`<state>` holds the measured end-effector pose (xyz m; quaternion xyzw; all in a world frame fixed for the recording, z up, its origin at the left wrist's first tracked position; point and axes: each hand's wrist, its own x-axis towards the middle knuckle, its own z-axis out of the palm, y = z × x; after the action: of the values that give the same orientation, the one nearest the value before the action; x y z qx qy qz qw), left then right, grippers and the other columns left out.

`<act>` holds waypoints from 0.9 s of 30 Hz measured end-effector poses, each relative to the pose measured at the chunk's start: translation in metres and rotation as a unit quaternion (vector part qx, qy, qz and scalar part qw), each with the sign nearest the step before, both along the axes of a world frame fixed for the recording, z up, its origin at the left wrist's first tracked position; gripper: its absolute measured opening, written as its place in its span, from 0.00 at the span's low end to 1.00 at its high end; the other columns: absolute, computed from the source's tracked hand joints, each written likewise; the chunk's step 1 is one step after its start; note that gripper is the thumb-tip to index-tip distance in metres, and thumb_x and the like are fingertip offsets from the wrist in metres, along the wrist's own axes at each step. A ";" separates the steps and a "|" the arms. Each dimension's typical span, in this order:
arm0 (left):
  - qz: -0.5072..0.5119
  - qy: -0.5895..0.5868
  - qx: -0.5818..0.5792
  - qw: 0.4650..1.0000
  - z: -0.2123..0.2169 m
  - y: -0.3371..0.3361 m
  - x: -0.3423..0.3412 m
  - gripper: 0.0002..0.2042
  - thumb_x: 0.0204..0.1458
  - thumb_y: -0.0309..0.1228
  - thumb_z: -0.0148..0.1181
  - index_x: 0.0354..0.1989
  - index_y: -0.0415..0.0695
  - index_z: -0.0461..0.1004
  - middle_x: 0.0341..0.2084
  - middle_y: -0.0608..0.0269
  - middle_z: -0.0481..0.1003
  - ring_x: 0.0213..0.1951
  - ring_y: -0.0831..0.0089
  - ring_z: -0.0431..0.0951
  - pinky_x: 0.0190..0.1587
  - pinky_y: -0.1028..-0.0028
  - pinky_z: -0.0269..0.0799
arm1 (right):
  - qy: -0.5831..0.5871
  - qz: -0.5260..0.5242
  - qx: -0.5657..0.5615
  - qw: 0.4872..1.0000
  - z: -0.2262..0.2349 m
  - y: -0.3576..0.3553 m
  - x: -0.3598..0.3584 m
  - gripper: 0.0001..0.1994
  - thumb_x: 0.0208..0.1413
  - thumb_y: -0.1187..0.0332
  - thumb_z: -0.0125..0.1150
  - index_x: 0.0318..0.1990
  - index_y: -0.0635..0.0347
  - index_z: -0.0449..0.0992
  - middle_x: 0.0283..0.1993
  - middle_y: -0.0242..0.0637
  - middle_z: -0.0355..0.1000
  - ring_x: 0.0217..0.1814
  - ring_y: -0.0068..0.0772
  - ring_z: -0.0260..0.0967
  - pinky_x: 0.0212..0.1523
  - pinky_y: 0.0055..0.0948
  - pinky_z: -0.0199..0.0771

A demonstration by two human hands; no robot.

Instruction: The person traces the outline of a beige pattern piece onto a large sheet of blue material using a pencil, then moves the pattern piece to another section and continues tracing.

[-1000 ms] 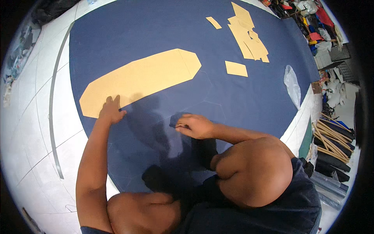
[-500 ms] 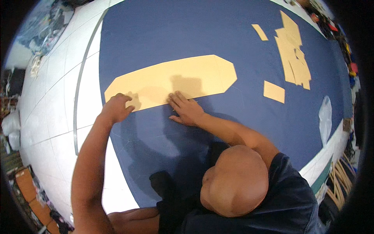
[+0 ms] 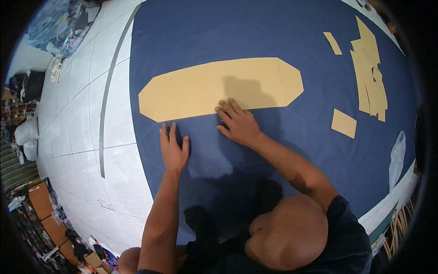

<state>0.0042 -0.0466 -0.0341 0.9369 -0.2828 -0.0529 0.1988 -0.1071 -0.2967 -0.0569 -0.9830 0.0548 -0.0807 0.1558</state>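
The long tan paper pattern piece [image 3: 219,86] lies crosswise just beyond both hands (flat, empty); right hand [image 3: 238,122] touches its near edge, left hand [image 3: 173,148] rests on the navy blue fabric [image 3: 228,32].

Tailoring workshop: fabric [image 3: 273,36], paper patterns [image 3: 369,77]

One navy cloth [image 3: 273,41] is spread on the floor. One long tan paper pattern [image 3: 200,89] is counted near the cloth's left edge. Toward the right edge, one stack of tan pieces [image 3: 369,73], one strip [image 3: 332,43] and one square [image 3: 343,123] are counted. Two hands [image 3: 173,148] [image 3: 237,123] are laid flat.
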 end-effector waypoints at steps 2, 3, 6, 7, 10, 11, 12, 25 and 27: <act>0.006 -0.012 0.004 1.000 0.002 -0.014 0.012 0.32 0.59 0.40 0.62 0.70 0.40 0.63 0.71 0.33 0.54 0.71 0.35 0.54 0.72 0.47 0.52 | 0.003 -0.002 -0.013 1.000 0.001 -0.003 0.002 0.30 0.61 0.47 0.59 0.66 0.52 0.69 0.72 0.39 0.62 0.76 0.47 0.57 0.56 0.44 0.76; 0.011 -0.012 0.019 1.000 0.000 -0.018 0.019 0.32 0.60 0.42 0.62 0.70 0.40 0.63 0.71 0.33 0.54 0.72 0.35 0.54 0.72 0.47 0.52 | 0.003 -0.002 -0.021 1.000 0.000 -0.003 0.004 0.30 0.61 0.47 0.59 0.67 0.52 0.69 0.72 0.38 0.62 0.76 0.47 0.57 0.57 0.44 0.76; 0.005 -0.026 0.039 0.999 -0.015 -0.018 0.032 0.33 0.60 0.45 0.60 0.70 0.40 0.62 0.71 0.34 0.55 0.72 0.35 0.53 0.73 0.47 0.50 | 0.018 -0.001 -0.022 1.000 0.002 -0.001 0.006 0.29 0.62 0.47 0.58 0.67 0.50 0.69 0.73 0.37 0.62 0.76 0.46 0.57 0.58 0.44 0.75; 0.000 -0.032 0.043 0.999 -0.019 -0.018 0.035 0.33 0.60 0.46 0.60 0.70 0.40 0.62 0.70 0.34 0.55 0.72 0.35 0.53 0.73 0.47 0.49 | 0.026 -0.002 -0.018 0.999 0.002 0.000 0.005 0.29 0.62 0.47 0.58 0.66 0.49 0.70 0.73 0.36 0.62 0.76 0.46 0.57 0.58 0.44 0.74; 0.018 -0.029 0.031 0.999 -0.024 -0.019 0.032 0.33 0.60 0.47 0.60 0.68 0.39 0.64 0.69 0.35 0.58 0.71 0.37 0.55 0.74 0.47 0.49 | -0.005 -0.005 -0.050 0.999 -0.005 0.003 0.003 0.28 0.61 0.48 0.59 0.66 0.48 0.71 0.73 0.35 0.63 0.76 0.45 0.57 0.57 0.45 0.74; 0.020 -0.043 0.031 0.998 -0.024 -0.020 0.032 0.32 0.60 0.47 0.60 0.68 0.39 0.64 0.68 0.35 0.58 0.71 0.37 0.55 0.74 0.47 0.49 | -0.007 -0.008 -0.046 0.999 -0.005 0.004 0.002 0.28 0.61 0.49 0.60 0.66 0.47 0.71 0.73 0.36 0.63 0.76 0.45 0.57 0.57 0.45 0.74; 0.021 -0.056 0.029 0.998 -0.028 -0.023 0.032 0.32 0.60 0.47 0.60 0.67 0.39 0.65 0.68 0.35 0.59 0.71 0.38 0.56 0.73 0.46 0.49 | -0.008 -0.013 -0.044 0.999 -0.003 0.002 -0.001 0.28 0.60 0.50 0.61 0.66 0.47 0.71 0.73 0.36 0.63 0.77 0.45 0.57 0.57 0.45 0.73; 0.084 -0.077 -0.083 0.990 -0.039 -0.018 0.035 0.31 0.58 0.44 0.62 0.64 0.35 0.67 0.66 0.36 0.61 0.70 0.38 0.58 0.71 0.44 0.53 | 0.062 0.012 -0.090 0.994 -0.001 0.010 0.005 0.29 0.58 0.60 0.61 0.68 0.50 0.69 0.75 0.37 0.62 0.79 0.45 0.54 0.55 0.45 0.66; 0.086 -0.074 -0.089 0.990 -0.041 -0.017 0.035 0.31 0.57 0.43 0.62 0.64 0.34 0.67 0.66 0.35 0.60 0.70 0.38 0.59 0.71 0.44 0.53 | 0.061 0.021 -0.097 0.993 -0.002 0.009 0.005 0.28 0.58 0.61 0.60 0.68 0.51 0.69 0.75 0.38 0.62 0.79 0.44 0.54 0.54 0.43 0.65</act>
<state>0.0388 -0.0631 -0.0747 0.9376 -0.2185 0.0590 0.2640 -0.1017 -0.2882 -0.0585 -0.9974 0.0352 -0.0224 0.0581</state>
